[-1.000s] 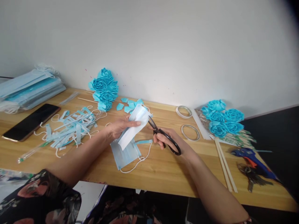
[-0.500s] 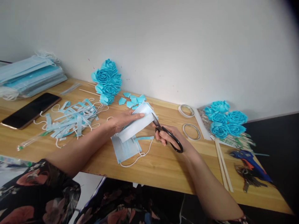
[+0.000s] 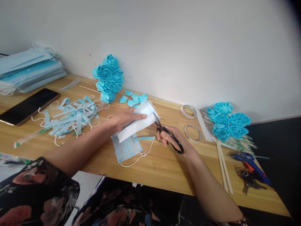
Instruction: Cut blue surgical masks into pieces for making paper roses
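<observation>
My left hand [image 3: 128, 119] pinches a pale blue and white face mask [image 3: 138, 121], thumb flat on top and fingers hidden beneath it. My right hand [image 3: 170, 136] is closed around black-handled scissors [image 3: 173, 141], whose blades lie at the mask's right edge. Whether the blades are parted is hard to make out. Under the held mask, another mask piece [image 3: 128, 150] lies on the table with a white ear loop and a cut strip [image 3: 145, 138] beside it. Small blue cut pieces [image 3: 134, 99] are scattered just behind my left hand.
Left of my arm lie a heap of cut strips and loops [image 3: 75, 114], a phone [image 3: 28, 106] and a mask stack [image 3: 30, 70]. Blue fabric flowers [image 3: 109, 80] stand by the wall. Tape rolls [image 3: 192, 132], more flowers [image 3: 222, 119], sticks [image 3: 224, 166], a glue gun [image 3: 252, 168] and keys [image 3: 249, 182] are rightward.
The view has shifted slightly. Both hands stay nearly in place, with the mask and scissors still held and the blades at the mask's right edge.
</observation>
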{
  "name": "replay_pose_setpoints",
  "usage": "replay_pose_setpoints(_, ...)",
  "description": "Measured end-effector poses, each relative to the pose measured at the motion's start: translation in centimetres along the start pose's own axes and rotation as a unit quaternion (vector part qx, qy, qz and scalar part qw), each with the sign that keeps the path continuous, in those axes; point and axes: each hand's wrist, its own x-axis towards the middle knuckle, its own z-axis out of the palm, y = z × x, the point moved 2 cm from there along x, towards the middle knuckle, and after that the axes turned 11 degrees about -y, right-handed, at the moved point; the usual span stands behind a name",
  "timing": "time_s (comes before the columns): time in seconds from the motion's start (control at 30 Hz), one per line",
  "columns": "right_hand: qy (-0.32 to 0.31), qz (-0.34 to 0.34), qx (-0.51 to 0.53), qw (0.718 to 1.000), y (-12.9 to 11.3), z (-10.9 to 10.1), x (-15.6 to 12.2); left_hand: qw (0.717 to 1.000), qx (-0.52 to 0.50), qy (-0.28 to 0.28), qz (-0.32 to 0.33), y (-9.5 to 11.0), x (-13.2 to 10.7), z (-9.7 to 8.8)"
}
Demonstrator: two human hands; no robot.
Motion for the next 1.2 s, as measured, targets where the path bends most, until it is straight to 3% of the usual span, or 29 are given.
replay_pose_setpoints(0.47,0.024,0.016,-0.018,0.999,0.1,0.0,0.0,0.999,-0.02,0.037,-0.022,0.7,-0.4,0.4)
replay_pose_setpoints(0.77,0.041,0.021,0.005,0.999,1.0,0.0,0.0,0.999,-0.024,0.029,-0.012,0.6,-0.3,0.3)
replay_pose_setpoints(1.0,0.056,0.039,0.008,0.998,1.4,-0.1,0.0,0.999,0.017,0.038,-0.012,0.6,-0.4,-0.1)
replay_pose_setpoints(1.2,0.048,0.059,-0.001,0.997,1.7,-0.2,0.2,1.0,0.011,-0.009,0.0,0.5,-0.4,-0.1)
